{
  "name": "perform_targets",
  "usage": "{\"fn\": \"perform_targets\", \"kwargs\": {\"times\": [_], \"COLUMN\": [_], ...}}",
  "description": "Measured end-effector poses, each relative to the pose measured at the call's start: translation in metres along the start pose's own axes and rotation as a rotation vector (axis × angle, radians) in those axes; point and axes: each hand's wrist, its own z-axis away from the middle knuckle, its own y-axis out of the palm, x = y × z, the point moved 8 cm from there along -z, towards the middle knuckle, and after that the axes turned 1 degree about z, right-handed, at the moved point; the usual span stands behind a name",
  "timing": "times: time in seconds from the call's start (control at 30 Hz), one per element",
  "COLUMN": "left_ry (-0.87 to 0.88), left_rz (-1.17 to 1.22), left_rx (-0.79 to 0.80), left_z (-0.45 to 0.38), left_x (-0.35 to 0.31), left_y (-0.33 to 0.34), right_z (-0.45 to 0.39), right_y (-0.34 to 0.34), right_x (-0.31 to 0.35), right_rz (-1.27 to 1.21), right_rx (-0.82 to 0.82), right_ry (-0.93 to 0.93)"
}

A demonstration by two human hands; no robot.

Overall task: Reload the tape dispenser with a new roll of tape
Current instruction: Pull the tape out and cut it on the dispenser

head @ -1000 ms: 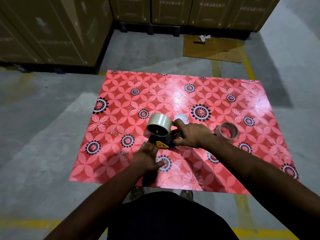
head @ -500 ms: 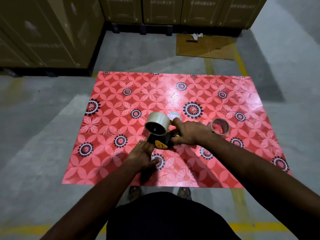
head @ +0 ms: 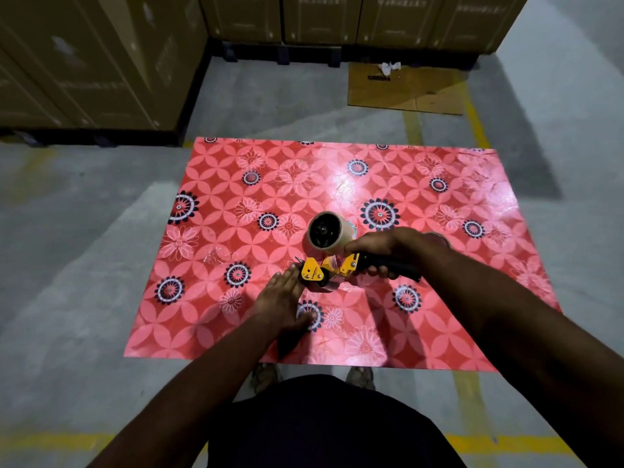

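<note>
A yellow and black tape dispenser (head: 326, 270) is held just above a red flowered mat (head: 256, 204). A roll of clear tape (head: 329, 233) sits on its hub, the dark core facing me. My right hand (head: 388, 249) is wrapped around the black handle. My left hand (head: 282, 300) lies flat with straight fingers, its fingertips touching the yellow front plate near the blade. A strip of tape hangs under the front of the dispenser. The old tape ring is almost wholly hidden behind my right wrist.
Stacked cardboard boxes (head: 101, 62) on dark pallets stand at the back and the left. A flat sheet of cardboard (head: 405, 92) with a white scrap lies on the grey floor beyond the mat. Yellow floor lines run on the right and near my feet.
My right hand has turned the dispenser so the roll's core faces me and the handle points right. The old tape ring has gone behind my right wrist. My left hand stays at the dispenser's front.
</note>
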Motion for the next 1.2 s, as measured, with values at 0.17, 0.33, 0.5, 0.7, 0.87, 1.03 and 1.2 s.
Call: {"fn": "perform_targets", "kwargs": {"times": [0.17,0.33,0.5,0.7,0.87,1.03,1.2], "left_ry": [0.001,-0.006,-0.001,-0.096,-0.064,0.027,0.083], "left_rz": [-0.014,-0.039,-0.140,0.213,0.118,0.023,0.121], "left_rx": [0.003,0.014,0.032,-0.011,-0.030,0.017,0.036], "left_z": [0.000,0.000,-0.001,-0.003,0.000,0.000,-0.002], "left_x": [0.000,-0.001,0.001,0.002,-0.001,-0.005,-0.018], "left_y": [0.000,0.001,0.008,0.001,-0.005,-0.008,-0.006], "right_z": [0.000,-0.004,0.001,0.017,0.012,0.012,0.013], "right_y": [0.002,-0.003,-0.002,0.032,0.028,0.022,0.010], "right_x": [0.001,0.000,0.003,0.033,0.056,0.041,0.043], "right_rz": [0.036,0.076,0.102,-0.234,-0.215,-0.223,-0.247], "right_rx": [0.083,0.159,0.233,0.469,0.376,0.326,0.069], "right_ry": [0.070,0.117,0.107,-0.135,-0.186,-0.212,-0.401]}}
